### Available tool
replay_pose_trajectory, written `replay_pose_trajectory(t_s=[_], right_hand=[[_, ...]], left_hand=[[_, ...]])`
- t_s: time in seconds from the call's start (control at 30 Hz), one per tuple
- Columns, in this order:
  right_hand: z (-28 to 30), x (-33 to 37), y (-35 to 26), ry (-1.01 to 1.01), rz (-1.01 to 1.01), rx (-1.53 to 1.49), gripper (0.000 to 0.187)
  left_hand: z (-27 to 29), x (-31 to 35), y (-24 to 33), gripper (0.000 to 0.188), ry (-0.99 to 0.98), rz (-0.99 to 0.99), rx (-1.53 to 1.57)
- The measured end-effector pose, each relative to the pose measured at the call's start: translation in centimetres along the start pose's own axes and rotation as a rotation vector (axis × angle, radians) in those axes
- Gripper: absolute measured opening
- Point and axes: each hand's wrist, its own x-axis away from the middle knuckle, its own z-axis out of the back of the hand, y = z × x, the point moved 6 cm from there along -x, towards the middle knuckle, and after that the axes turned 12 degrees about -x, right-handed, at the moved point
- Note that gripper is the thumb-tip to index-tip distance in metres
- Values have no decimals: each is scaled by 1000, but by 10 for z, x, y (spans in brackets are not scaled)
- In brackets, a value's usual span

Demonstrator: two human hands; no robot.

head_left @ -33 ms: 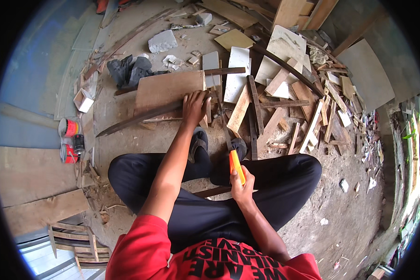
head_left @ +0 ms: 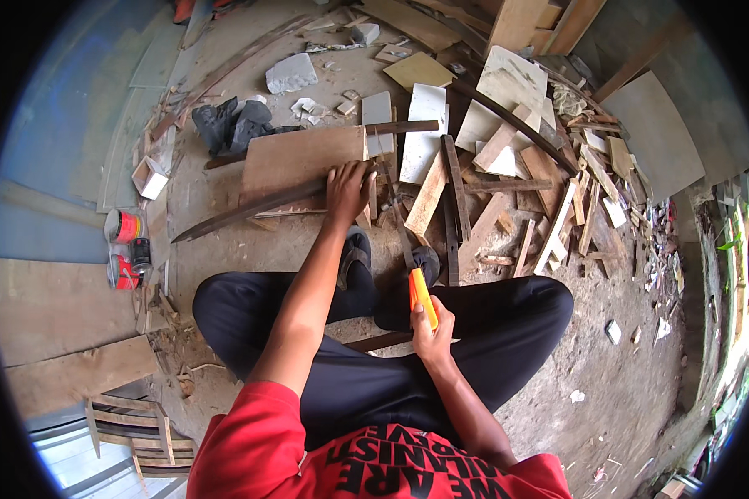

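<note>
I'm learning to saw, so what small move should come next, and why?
Probably one short, light stroke of the orange-handled saw: the right hand grips it, and its blade reaches toward the dark wood strip, which lies under the left hand.

In the right fingers (head_left: 444,314), the tool handle (head_left: 422,293) is bright orange and yellow. Under the left fingers (head_left: 352,170), the wood strip (head_left: 279,199) is dark brown; just beyond them, the board (head_left: 304,152) is reddish tan. Farther beyond, the stone (head_left: 291,74) is pale grey, the bag (head_left: 245,125) near-black. To those fingers' right, the panel (head_left: 424,125) is white with dark specks. Nearer the body than both hands' fingers, the trousers (head_left: 508,312) are black, the shirt (head_left: 254,428) red with black lettering.
</note>
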Motion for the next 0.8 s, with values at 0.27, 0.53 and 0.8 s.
replay_pose_trajectory(t_s=[0.27, 0.53, 0.8], right_hand=[[2, -10, -13, 4, -51, -2, 32], [-3, -10, -25, 6, -121, 24, 33], [-1, 4, -22, -6, -110, 124, 35]], left_hand=[[-6, -2, 3, 27, 110, 6, -62], [-16, -2, -2, 30, 47, 62, -153], [-20, -3, -2, 29, -14, 111, -190]])
